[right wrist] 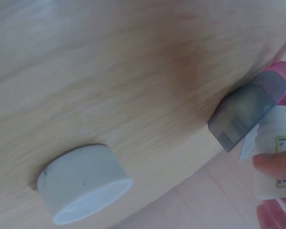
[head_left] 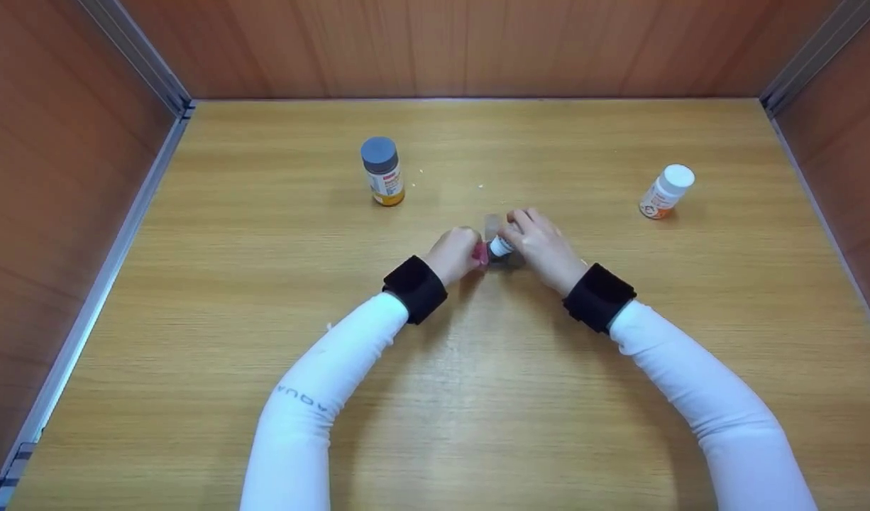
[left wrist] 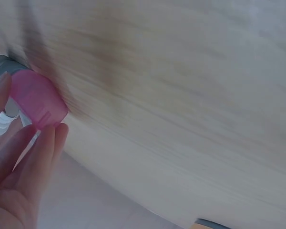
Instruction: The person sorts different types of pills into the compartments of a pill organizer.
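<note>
Near the middle of the table, my left hand (head_left: 455,254) holds the pink end of a small pink and smoky-grey plastic case (left wrist: 39,98) between thumb and fingers. The case's clear lid (head_left: 492,226) stands up. My right hand (head_left: 545,252) grips a small white bottle (right wrist: 275,171) with a printed label. Uncapped, the bottle tilts with its neck close over the case; whether anything comes out is not visible. A loose white cap (right wrist: 83,183) lies on the table in the right wrist view.
A bottle with a blue-grey lid (head_left: 383,174) stands beyond my left hand. Farther right stands a white-capped white bottle (head_left: 668,190). Tiny white bits (head_left: 480,186) lie on the table behind the case. Wooden panels (head_left: 442,50) border the back and sides.
</note>
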Tool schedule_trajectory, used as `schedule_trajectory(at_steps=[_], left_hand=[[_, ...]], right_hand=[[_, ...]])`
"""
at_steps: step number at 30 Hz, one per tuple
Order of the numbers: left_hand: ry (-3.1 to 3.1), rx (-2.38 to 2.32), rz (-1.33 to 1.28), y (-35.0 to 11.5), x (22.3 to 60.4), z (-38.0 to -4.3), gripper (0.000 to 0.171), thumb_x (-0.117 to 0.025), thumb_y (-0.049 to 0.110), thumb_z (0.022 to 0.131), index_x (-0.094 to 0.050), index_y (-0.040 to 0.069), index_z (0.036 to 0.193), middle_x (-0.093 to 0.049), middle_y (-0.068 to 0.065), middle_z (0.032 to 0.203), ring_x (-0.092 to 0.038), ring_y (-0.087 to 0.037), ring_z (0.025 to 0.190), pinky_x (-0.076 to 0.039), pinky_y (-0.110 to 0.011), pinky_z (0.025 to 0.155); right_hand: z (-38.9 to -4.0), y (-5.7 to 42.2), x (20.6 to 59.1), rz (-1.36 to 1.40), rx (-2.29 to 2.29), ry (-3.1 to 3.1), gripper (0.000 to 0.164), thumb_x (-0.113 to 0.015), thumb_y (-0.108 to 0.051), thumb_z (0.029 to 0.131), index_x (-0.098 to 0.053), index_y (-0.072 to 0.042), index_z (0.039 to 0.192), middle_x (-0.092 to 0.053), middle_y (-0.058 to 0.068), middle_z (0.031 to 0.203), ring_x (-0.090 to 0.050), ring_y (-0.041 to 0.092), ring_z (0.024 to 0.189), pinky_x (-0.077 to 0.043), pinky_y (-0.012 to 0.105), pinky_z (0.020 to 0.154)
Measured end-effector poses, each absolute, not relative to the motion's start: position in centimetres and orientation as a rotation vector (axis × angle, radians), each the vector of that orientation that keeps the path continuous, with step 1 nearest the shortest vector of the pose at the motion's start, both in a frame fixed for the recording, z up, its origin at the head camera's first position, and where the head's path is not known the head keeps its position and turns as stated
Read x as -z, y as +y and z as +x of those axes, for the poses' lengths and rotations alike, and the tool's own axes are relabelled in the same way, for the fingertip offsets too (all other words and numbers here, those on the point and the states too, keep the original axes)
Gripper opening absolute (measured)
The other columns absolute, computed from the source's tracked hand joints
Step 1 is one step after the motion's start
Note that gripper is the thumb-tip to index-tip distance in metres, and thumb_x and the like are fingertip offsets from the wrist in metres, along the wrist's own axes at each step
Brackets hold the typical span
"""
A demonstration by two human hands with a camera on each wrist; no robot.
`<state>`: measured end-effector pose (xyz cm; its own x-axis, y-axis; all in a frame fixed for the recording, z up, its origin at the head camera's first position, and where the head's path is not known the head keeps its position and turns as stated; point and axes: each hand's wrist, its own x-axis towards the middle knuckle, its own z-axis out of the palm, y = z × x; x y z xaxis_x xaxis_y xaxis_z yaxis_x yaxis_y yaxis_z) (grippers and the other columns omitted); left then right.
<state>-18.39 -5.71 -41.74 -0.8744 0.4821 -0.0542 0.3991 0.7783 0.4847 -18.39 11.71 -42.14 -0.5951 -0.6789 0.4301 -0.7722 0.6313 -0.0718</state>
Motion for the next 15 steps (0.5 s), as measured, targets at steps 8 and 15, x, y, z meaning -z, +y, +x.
schedule_trajectory(at_steps=[8, 15], left_hand=[[2.805, -0.65, 0.705, -5.54, 41.73, -18.48, 0.008, -0.064, 0.0, 0.073, -0.064, -0.003, 0.081, -0.064, -0.013, 0.08, -0.058, -0.026, 0.077, -0.046, -0.033, 0.07], [2.798, -0.672, 0.689, -5.5, 41.76, -18.43, 0.009, -0.066, 0.002, 0.073, -0.064, -0.002, 0.081, -0.064, -0.012, 0.081, -0.059, -0.025, 0.077, -0.047, -0.032, 0.07]], right_hand=[[-18.44, 12.04, 42.39, 1.16, -0.375, -2.458, 0.022, -0.063, 0.004, 0.073, -0.063, 0.001, 0.094, -0.054, 0.02, 0.098, -0.05, 0.03, 0.089, -0.046, 0.039, 0.075], [-18.24, 12.35, 42.31, 1.076, -0.508, -2.548, 0.031, -0.061, 0.013, 0.07, -0.063, 0.001, 0.098, -0.055, 0.02, 0.1, -0.051, 0.032, 0.092, -0.045, 0.04, 0.08]])
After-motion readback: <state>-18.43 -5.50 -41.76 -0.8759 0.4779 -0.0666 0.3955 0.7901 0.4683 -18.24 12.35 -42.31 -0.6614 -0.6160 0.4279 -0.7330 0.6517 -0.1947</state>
